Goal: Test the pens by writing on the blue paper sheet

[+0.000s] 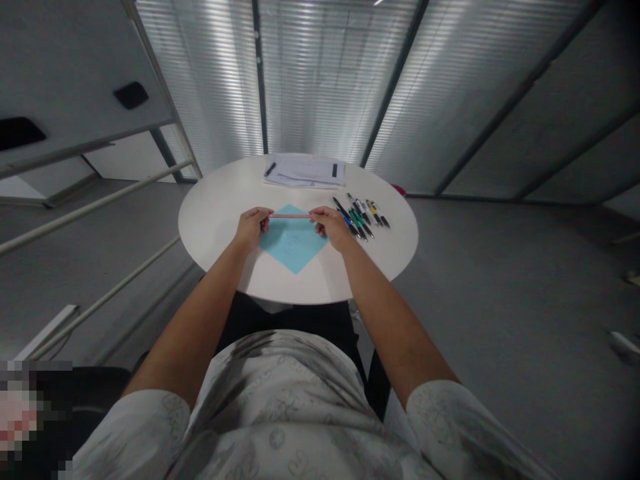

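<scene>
A thin pink strip (291,216) is stretched level between my two hands, above a light blue square sheet (295,248). My left hand (253,227) pinches its left end, and my right hand (329,225) pinches the right end. The sheet lies with one corner toward me and bears faint marks. Just right of my right hand, several pens and markers (361,217) lie in a loose group. Whether the strip is stiff or soft I cannot tell.
The round white table (210,223) has a stack of papers (305,171) at its far edge, with a dark pen on it. Blinds and partitions stand behind. A metal rail frame (100,211) is at the left.
</scene>
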### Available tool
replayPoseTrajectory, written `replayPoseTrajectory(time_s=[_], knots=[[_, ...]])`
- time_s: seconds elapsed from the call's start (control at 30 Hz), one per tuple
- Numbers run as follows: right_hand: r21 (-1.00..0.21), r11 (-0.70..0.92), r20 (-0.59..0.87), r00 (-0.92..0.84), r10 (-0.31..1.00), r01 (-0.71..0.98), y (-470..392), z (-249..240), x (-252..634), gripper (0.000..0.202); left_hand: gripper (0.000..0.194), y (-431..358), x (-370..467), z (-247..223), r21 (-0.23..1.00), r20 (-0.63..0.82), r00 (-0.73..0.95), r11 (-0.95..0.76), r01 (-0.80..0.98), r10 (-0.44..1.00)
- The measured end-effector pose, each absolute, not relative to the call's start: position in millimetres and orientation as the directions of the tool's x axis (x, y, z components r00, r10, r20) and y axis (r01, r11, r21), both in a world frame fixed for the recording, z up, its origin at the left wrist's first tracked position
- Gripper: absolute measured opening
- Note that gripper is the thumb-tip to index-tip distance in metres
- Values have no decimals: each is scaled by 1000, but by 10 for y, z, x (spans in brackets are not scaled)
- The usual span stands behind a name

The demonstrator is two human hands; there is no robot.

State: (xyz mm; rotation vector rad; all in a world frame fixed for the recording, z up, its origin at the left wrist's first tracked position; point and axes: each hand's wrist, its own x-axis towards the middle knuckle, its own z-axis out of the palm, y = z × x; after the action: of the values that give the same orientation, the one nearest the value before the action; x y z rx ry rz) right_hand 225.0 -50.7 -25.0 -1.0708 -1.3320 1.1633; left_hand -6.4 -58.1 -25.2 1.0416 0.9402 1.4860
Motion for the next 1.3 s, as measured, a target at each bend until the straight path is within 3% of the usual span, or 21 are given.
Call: replayPoseTrajectory(time_s=[1.3], knots=[[-995,103,103,-45,994,1,-510,-234,2236,9,7,-553,-87,-277,927,122,-89,-145,-346,989]])
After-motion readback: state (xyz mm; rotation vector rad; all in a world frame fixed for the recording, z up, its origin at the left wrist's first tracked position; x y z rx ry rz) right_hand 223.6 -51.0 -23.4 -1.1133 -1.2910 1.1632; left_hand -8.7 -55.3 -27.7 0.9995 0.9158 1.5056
